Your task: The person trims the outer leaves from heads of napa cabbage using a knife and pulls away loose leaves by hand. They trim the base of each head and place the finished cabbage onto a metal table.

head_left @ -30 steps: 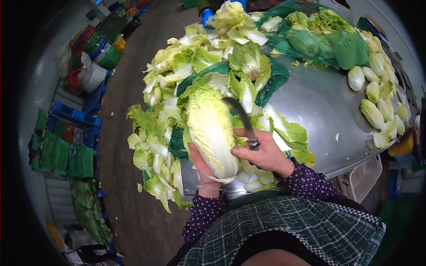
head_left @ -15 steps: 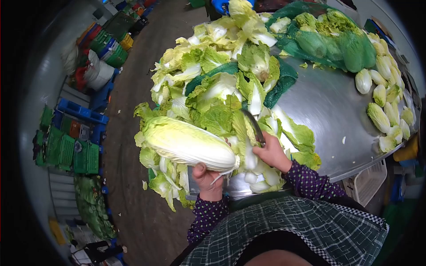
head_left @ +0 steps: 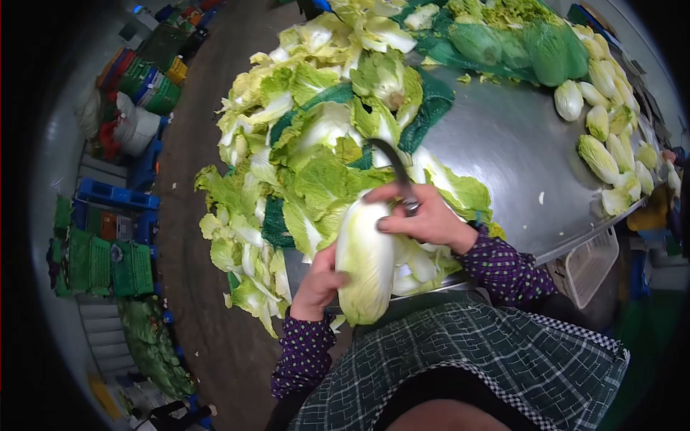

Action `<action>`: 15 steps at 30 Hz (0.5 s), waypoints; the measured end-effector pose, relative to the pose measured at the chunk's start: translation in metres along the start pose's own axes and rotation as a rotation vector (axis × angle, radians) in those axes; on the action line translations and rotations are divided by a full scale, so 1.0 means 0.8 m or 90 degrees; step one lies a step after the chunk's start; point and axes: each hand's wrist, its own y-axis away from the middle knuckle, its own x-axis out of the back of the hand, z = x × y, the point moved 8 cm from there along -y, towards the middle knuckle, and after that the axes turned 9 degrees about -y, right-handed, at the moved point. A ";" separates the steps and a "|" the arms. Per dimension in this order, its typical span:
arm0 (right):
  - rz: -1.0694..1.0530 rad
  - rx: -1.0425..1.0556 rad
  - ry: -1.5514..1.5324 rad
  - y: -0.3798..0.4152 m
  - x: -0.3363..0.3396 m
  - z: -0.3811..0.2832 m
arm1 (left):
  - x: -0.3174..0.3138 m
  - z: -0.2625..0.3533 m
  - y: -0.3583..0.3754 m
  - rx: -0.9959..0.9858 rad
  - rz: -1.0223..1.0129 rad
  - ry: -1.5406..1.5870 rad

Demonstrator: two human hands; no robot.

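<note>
A napa cabbage (head_left: pixel 365 269) is held upright in front of my apron, its white base up and its pale green top down. My left hand (head_left: pixel 320 282) grips it from the left side, fingers partly behind it. The fingers of my right hand (head_left: pixel 431 221) are closed round the handle of a curved knife (head_left: pixel 394 161), whose dark blade points up and left. The thumb and a finger of that hand also rest at the cabbage's base. Loose cabbage leaves (head_left: pixel 316 183) lie in a heap just beyond both hands.
Several trimmed cabbages (head_left: pixel 598 159) line the right edge of the metal table (head_left: pixel 503 151). Green mesh with cabbages in it (head_left: pixel 550 54) lies at the back. A white crate (head_left: pixel 593 269) stands below the table at right. Green crates (head_left: pixel 90 262) are along the left wall.
The cabbage has turned from lying sideways to upright, base up, and come nearer my body. My right hand has moved left to its base with the knife. The view has shifted slightly.
</note>
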 end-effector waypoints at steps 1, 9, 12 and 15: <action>0.002 -0.049 -0.123 0.003 -0.016 0.001 | -0.006 -0.011 0.000 0.036 -0.018 -0.066; -0.036 0.270 0.587 0.012 -0.021 -0.029 | 0.006 -0.006 0.012 0.046 0.057 -0.149; -0.066 0.231 0.658 0.010 -0.023 -0.036 | 0.002 0.004 0.014 0.053 0.077 -0.169; -0.123 0.190 0.681 0.010 -0.023 -0.031 | 0.000 0.015 0.022 0.033 0.081 -0.267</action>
